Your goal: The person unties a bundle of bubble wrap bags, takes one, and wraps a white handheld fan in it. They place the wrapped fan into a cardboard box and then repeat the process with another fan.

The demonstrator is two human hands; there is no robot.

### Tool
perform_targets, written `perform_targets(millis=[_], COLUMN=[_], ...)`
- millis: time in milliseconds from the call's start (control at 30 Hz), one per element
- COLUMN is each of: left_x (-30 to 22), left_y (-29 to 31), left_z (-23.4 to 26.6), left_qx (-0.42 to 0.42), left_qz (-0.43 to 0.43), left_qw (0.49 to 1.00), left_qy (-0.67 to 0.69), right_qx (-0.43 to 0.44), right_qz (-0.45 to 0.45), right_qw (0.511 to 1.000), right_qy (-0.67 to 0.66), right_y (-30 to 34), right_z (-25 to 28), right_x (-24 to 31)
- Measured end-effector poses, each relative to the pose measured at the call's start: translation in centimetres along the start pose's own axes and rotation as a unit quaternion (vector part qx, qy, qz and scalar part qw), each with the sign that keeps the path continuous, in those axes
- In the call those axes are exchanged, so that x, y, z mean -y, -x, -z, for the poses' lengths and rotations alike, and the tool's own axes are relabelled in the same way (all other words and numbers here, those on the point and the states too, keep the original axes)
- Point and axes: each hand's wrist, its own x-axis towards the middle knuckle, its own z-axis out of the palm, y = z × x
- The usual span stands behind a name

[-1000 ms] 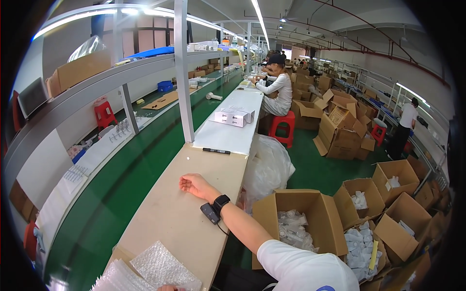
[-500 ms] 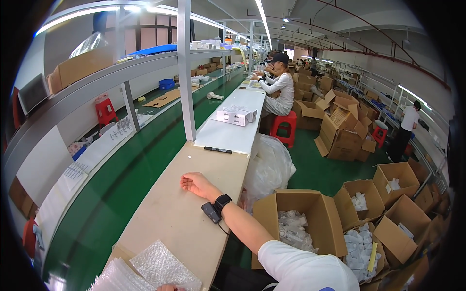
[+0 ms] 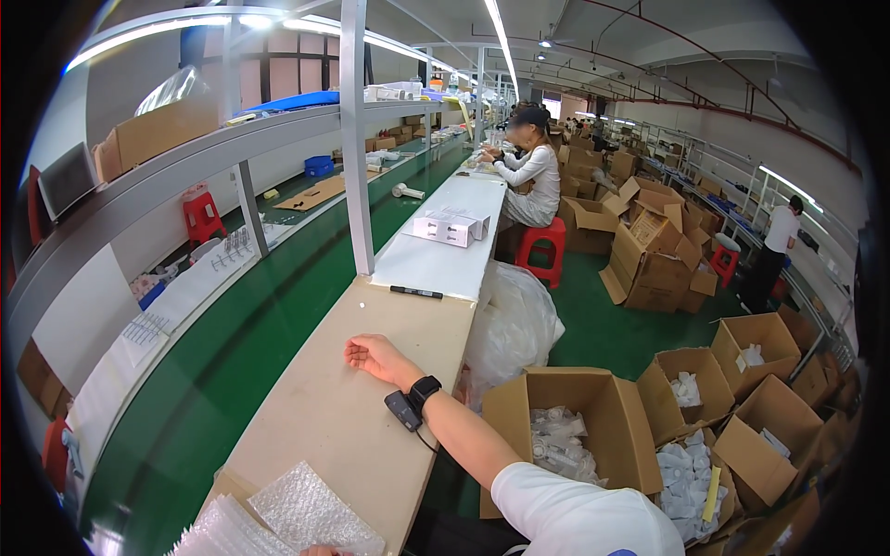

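My right hand (image 3: 375,358) rests on the beige bench top (image 3: 371,320), its fingers loosely curled but not closed, with nothing seen in them. A black strap and a small dark device (image 3: 403,410) with a cable sit at that wrist. At the bottom edge only a sliver of my left hand (image 3: 320,550) shows, beside a sheet of bubble wrap (image 3: 315,508); its fingers are mostly hidden. A stack of white bubble sheets (image 3: 227,528) lies to the left of it. Farther up, a black marker (image 3: 416,292) lies across the bench.
A white box (image 3: 443,230) and a white handheld device (image 3: 408,191) lie farther along. Open cartons (image 3: 612,417) with plastic-wrapped white parts stand on the right, near a clear plastic bag (image 3: 514,320). A co-worker sits on a red stool (image 3: 542,250). A metal post (image 3: 354,139) rises beside the bench.
My right hand keeps its place on the bench, and the sliver of my left hand barely differs. The seated co-worker's head and arms have shifted slightly.
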Motion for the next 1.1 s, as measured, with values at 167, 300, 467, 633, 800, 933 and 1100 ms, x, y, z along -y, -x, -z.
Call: perform_targets(millis=[167,300,467,633,800,933,1100], left_x=[0.2,0.4,0.0,-1.2,-1.7,-2.8,-2.4], left_y=[0.1,0.1,0.0,-0.6,-0.9,-1.5,-0.9], left_z=[-0.2,-0.2,-0.1,0.5,1.0,1.3,1.7], left_qx=[-0.004,0.001,-0.011,-0.009,-0.002,-0.035,-0.039], left_qz=[-0.023,-0.027,-0.022,-0.008,0.016,-0.002,-0.011], left_qw=[1.000,0.999,1.000,1.000,1.000,0.999,0.999], left_qy=[-0.007,-0.019,-0.015,-0.003,0.003,0.025,0.009], right_qx=[-0.010,-0.012,-0.013,-0.008,0.000,0.001,-0.015], right_qz=[-0.006,-0.006,-0.001,0.000,0.004,0.006,0.004], right_qw=[1.000,1.000,1.000,1.000,1.000,1.000,1.000], right_qy=[-0.009,-0.014,-0.007,0.000,0.006,0.010,-0.014], right_y=[0.1,0.3,0.3,0.1,-0.2,-0.2,0.0], right_z=[-0.1,-0.4,-0.3,-0.2,0.2,0.8,-0.8], right_x=[0.1,0.2,0.2,0.0,-0.1,-0.3,-0.5])
